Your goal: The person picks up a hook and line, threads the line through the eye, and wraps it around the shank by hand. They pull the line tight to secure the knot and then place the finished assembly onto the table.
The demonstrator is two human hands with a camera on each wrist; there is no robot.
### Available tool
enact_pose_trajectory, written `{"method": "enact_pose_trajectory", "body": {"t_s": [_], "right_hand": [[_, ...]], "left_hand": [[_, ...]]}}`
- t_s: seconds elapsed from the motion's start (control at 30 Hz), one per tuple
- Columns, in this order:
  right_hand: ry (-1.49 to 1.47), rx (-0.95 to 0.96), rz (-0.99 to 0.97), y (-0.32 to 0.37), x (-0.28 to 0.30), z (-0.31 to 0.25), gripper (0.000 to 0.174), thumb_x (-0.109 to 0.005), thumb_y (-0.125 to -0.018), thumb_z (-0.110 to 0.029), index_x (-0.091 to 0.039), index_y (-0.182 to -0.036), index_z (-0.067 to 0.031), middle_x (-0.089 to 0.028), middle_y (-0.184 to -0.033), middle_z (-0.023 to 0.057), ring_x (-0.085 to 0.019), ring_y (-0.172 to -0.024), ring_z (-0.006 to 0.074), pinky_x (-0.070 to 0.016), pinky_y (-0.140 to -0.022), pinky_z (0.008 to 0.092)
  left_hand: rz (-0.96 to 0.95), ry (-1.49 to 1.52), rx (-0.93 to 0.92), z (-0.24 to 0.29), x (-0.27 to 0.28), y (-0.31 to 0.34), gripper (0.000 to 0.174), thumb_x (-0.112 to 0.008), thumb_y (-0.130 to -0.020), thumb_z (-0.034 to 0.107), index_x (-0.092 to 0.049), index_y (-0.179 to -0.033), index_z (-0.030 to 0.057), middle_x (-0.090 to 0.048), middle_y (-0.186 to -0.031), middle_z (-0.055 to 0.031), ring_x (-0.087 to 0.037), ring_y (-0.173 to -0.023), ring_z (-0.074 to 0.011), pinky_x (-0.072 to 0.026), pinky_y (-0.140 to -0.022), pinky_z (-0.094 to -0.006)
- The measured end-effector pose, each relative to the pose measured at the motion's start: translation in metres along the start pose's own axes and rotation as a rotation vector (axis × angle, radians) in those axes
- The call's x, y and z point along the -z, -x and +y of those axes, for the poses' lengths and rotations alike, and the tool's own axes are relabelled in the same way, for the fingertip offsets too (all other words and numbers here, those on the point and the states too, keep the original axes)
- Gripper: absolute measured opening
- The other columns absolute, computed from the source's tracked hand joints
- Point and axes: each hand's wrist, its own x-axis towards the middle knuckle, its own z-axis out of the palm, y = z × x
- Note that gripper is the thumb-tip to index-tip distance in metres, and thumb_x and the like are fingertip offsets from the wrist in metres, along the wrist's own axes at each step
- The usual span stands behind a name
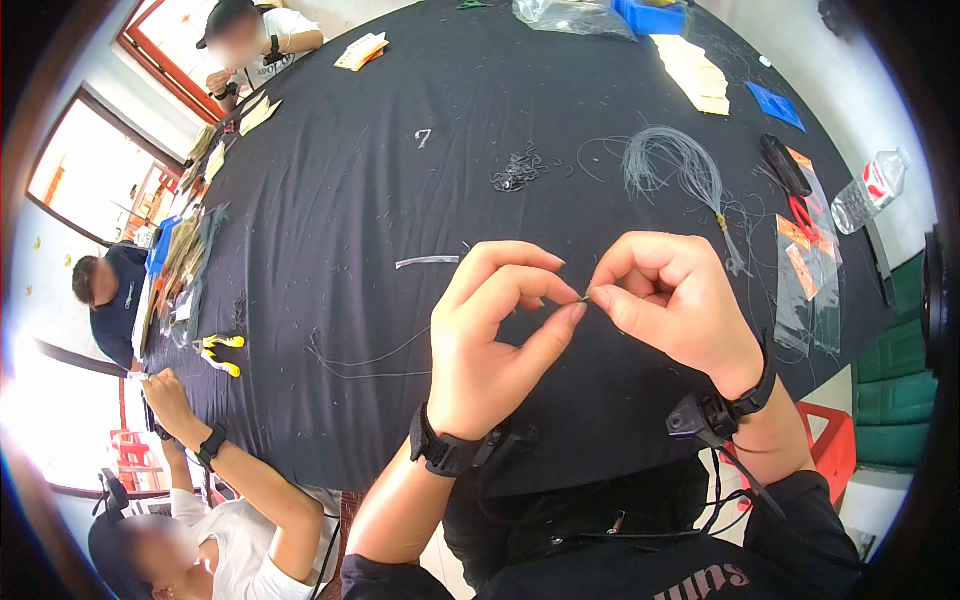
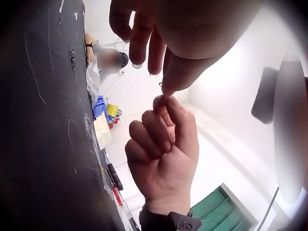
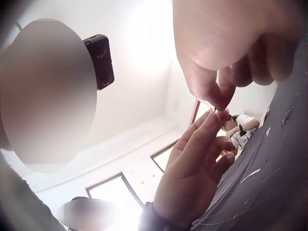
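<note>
Both hands meet over the near part of the black-covered table, fingertip to fingertip. My left hand (image 1: 490,335) pinches a small dark fish hook (image 2: 160,84) between thumb and index finger; its curved end peeks out in the left wrist view. From the right, my right hand (image 1: 680,300) pinches the same tiny piece with thumb and index finger, other fingers curled in. Most of the hook is hidden by the fingertips. A thin clear fishing line (image 1: 370,362) lies on the cloth and passes behind the left hand.
Beyond the hands lie a pile of dark hooks (image 1: 520,168), a tied bundle of clear line (image 1: 675,165) and a short clear tube (image 1: 428,261). Yellow-handled pliers (image 1: 222,355) sit at left; a water bottle (image 1: 868,193) stands at right. Other people sit around the table.
</note>
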Motion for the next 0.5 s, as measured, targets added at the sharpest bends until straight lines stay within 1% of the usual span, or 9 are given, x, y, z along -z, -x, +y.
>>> {"method": "enact_pose_trajectory", "body": {"t_s": [0.07,0.17,0.27,0.37,0.47,0.5], "right_hand": [[0.02,0.012,-0.004,0.0001,0.0009,-0.0003,0.007,-0.073,-0.087,-0.008,-0.07,-0.088,-0.0015,-0.042,-0.056,-0.0081,-0.035,-0.054,0.0009,-0.0276,-0.051,0.0229],[0.039,0.041,-0.003,0.0001,0.0009,0.0007,0.007,-0.073,-0.087,-0.008,-0.07,-0.088,-0.0019,-0.043,-0.056,-0.0074,-0.035,-0.053,0.0015,-0.028,-0.051,0.0231],[0.033,0.019,-0.012,0.0008,0.0002,-0.0012,0.007,-0.074,-0.088,-0.009,-0.071,-0.088,-0.0022,-0.044,-0.056,-0.0072,-0.035,-0.053,0.0019,-0.0282,-0.051,0.0234],[0.04,0.039,-0.036,0.0001,-0.0001,-0.0029,0.006,-0.074,-0.089,-0.008,-0.071,-0.089,-0.0027,-0.046,-0.056,-0.0062,-0.036,-0.052,0.0022,-0.0284,-0.05,0.0235],[0.048,0.051,-0.052,0.0005,0.0007,-0.0019,0.005,-0.073,-0.09,-0.007,-0.071,-0.09,-0.0027,-0.049,-0.055,-0.0041,-0.037,-0.052,0.0024,-0.0291,-0.05,0.0235],[0.046,0.054,-0.053,0.0004,0.0004,-0.0018,0.004,-0.073,-0.09,-0.006,-0.071,-0.09,-0.0026,-0.049,-0.055,-0.0034,-0.038,-0.052,0.0026,-0.0296,-0.05,0.0235]], "left_hand": [[-0.013,0.036,0.053,0.0001,-0.0002,0.0016,0.014,-0.081,-0.078,0.004,-0.071,-0.088,0.0056,-0.068,-0.109,-0.0055,-0.063,-0.088,-0.0126,-0.0482,-0.073,-0.0254],[-0.041,0.088,0.124,-0.002,0.0003,0.0031,0.012,-0.079,-0.081,0.005,-0.069,-0.088,0.0045,-0.066,-0.112,-0.006,-0.062,-0.088,-0.0119,-0.0483,-0.074,-0.0255],[-0.066,0.08,0.107,-0.0036,-0.0001,0.003,0.011,-0.076,-0.086,0.006,-0.066,-0.089,0.0034,-0.065,-0.115,-0.0071,-0.061,-0.088,-0.0112,-0.0485,-0.074,-0.0254],[-0.099,0.12,0.131,-0.0055,-0.0004,0.0049,0.011,-0.073,-0.089,0.006,-0.063,-0.09,0.0035,-0.063,-0.116,-0.0084,-0.06,-0.088,-0.0118,-0.0485,-0.074,-0.025],[-0.07,0.13,0.085,-0.0043,-0.0034,0.0034,0.016,-0.073,-0.083,-0.003,-0.06,-0.09,0.0053,-0.063,-0.111,-0.0072,-0.061,-0.081,-0.0163,-0.0472,-0.069,-0.0294],[-0.068,0.125,0.083,-0.0037,-0.0036,0.0034,0.016,-0.072,-0.083,-0.003,-0.06,-0.09,0.0051,-0.063,-0.11,-0.0074,-0.06,-0.08,-0.0163,-0.0472,-0.069,-0.0293]]}}
